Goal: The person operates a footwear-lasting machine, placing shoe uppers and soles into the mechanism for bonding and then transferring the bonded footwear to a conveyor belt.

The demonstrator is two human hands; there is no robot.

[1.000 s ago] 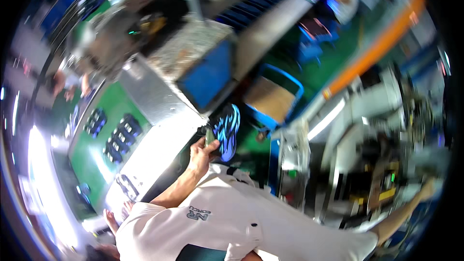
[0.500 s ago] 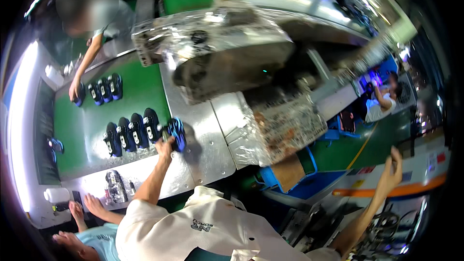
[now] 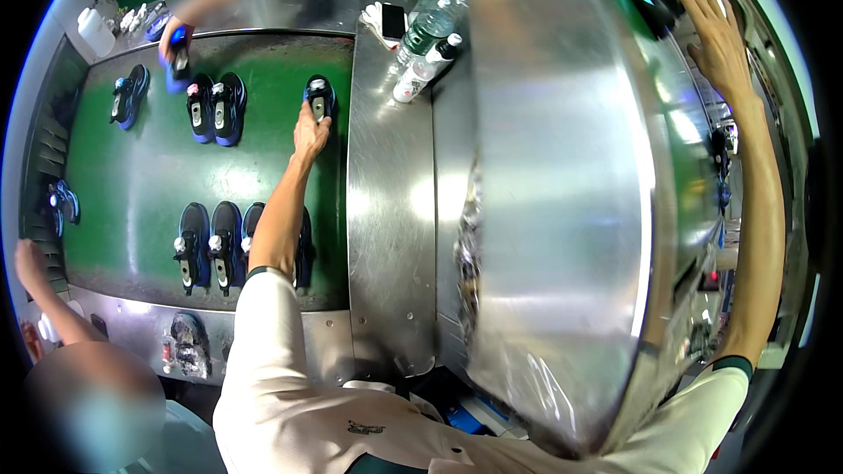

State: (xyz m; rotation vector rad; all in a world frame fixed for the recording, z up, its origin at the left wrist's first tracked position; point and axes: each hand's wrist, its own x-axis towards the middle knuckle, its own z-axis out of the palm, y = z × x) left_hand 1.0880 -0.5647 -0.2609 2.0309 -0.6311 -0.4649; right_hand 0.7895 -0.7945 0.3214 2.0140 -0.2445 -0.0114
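Note:
My left arm stretches over the green conveyor belt (image 3: 255, 175). The fingers of my left hand (image 3: 310, 133) close on a black shoe (image 3: 321, 88) with a blue sole, near the belt's right edge. My right hand (image 3: 716, 42) is raised at the far upper right, fingers spread and holding nothing. A dark shoe-like thing with blue (image 3: 645, 2) lies close to those fingertips. Several more black-and-blue shoes (image 3: 191, 246) stand in a row on the near part of the belt, partly hidden by my left forearm. A pair of shoes (image 3: 228, 110) stands farther off.
A large metal housing (image 3: 562, 149) rises between my arms. Plastic bottles (image 3: 426, 70) and a phone (image 3: 393, 22) lie on the metal ledge beyond. Across the belt a co-worker's hand (image 3: 171, 46) holds a shoe (image 3: 178, 66). Another co-worker's arm (image 3: 57, 303) reaches in at lower left.
My view has swung round. My left hand has carried a shoe from the near metal edge to the far right of the belt. My right hand has risen to the upper right.

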